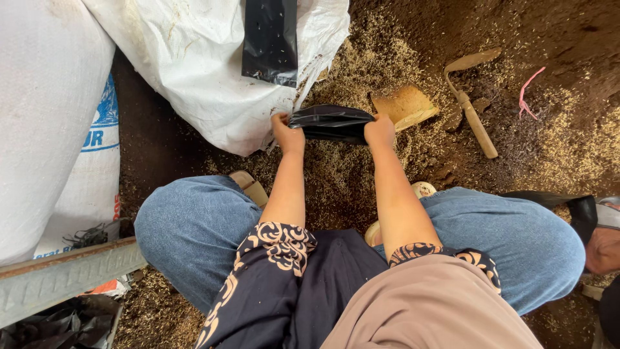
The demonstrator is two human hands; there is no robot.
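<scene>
The person squats on the ground in blue jeans, forearms reaching forward between the knees, and both hands are at one thing: a small, glossy black plastic bag [330, 123] held low over the husk-strewn soil floor [336, 181]. The left hand [288, 133] is clenched on the bag's left edge, the right hand [380, 131] on its right, stretching it flat between them; the step looks like spreading its mouth. Opening it would call for parting the two layers, not only pulling sideways. Just beyond lies a short-handled wooden-bladed hoe [445, 97], and behind the bag a large white woven sack [206, 84] leans, a black plastic strip [270, 39] hanging on it.
</scene>
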